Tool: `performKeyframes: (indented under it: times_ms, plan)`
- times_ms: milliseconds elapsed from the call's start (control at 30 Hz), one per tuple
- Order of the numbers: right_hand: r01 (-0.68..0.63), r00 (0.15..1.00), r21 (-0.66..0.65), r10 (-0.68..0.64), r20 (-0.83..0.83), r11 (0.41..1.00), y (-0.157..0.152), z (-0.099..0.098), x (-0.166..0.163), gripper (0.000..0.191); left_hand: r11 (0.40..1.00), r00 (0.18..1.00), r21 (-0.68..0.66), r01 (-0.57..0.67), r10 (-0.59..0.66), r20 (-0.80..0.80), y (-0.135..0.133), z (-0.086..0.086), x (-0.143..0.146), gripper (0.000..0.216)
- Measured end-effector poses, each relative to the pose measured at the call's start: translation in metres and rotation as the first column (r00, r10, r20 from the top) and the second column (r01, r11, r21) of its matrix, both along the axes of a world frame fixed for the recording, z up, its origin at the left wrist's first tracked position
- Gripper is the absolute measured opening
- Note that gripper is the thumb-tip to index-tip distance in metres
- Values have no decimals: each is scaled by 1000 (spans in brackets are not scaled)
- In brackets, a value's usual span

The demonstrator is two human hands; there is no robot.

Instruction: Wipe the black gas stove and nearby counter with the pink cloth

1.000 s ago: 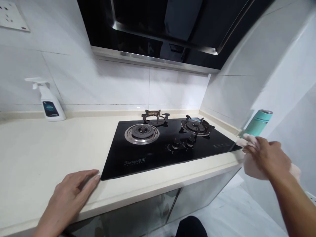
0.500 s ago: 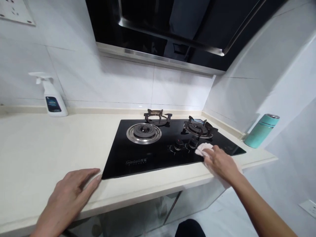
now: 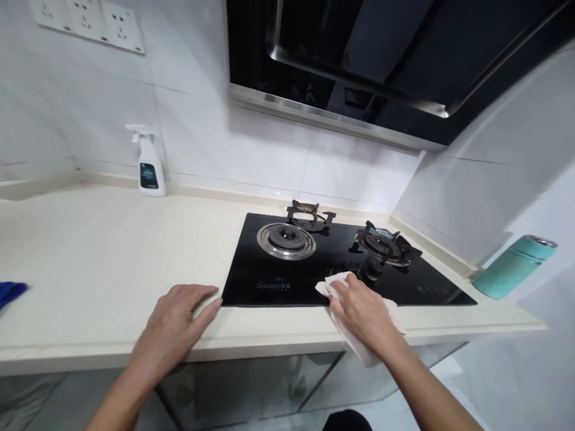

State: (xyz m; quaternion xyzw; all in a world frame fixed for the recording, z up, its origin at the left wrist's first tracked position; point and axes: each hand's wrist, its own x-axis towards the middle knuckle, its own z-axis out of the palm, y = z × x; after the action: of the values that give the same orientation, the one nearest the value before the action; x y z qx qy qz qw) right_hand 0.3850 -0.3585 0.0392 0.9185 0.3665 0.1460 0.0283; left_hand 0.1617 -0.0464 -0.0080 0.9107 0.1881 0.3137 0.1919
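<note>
**White kitchen counter [image 3: 108, 251], black stove [image 3: 335, 250], white cloth [image 3: 331, 284]**

The right hand [image 3: 363, 308] has its fingers bent round the white cloth and presses it on the front edge of the stove, just in front of the knobs [image 3: 374, 270]. The cloth is bunched up and lies on a slant: a crumpled end pokes out past the fingertips, left and back over the black top, and a long end drops down to the right, over the front edge of the counter. A smaller flap sticks out right of the hand.

The left hand [image 3: 173, 323] holds nothing. Its fingers are loose and a bit curved, resting on the counter. The thumb tip is right by the front left corner of the stove; I cannot tell if they touch.

The stove is longest from side to side, with a white strip of counter along its front. There is room to slide along its front edge on both sides of the cloth. One pot stand [image 3: 309, 218] is behind the left burner [image 3: 287, 240], at the back edge; the right burner [image 3: 381, 246] wears its own.

Wide counter stretches left to a spray bottle [image 3: 153, 175], upright near the back wall, and something blue [image 3: 11, 292]. A green flask [image 3: 514, 267] is past the stove's right end. A black hood [image 3: 341, 48] hangs above.
</note>
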Motion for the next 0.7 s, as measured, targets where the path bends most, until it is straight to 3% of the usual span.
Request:
performKeyframes:
  times_ms: [233, 400, 500, 600, 700]
  plan:
    - [-39, 998, 70, 36, 54, 997, 71, -3, -17, 26, 1000, 1000, 28, 8, -7, -9, -7, 5, -4, 43]
    - [-313, 950, 177, 309, 53, 933, 113, -9, -75, 23, 1000, 1000, 18, 15, -15, 10, -2, 3, -4, 45]
    - [-546, 836, 218, 543, 79, 809, 118, -16, -112, 26, 1000, 1000, 17, 19, -19, 20, 4, 1, -3, 46]
    - [-664, 741, 245, 666, 87, 707, 108, -26, -128, 32, 1000, 1000, 12, 14, -14, 7, 9, -1, -2, 46]
    - [-590, 798, 333, 594, 104, 735, 86, -36, -116, 40, 1000, 1000, 15, 13, -12, -11, 12, -2, -2, 46]
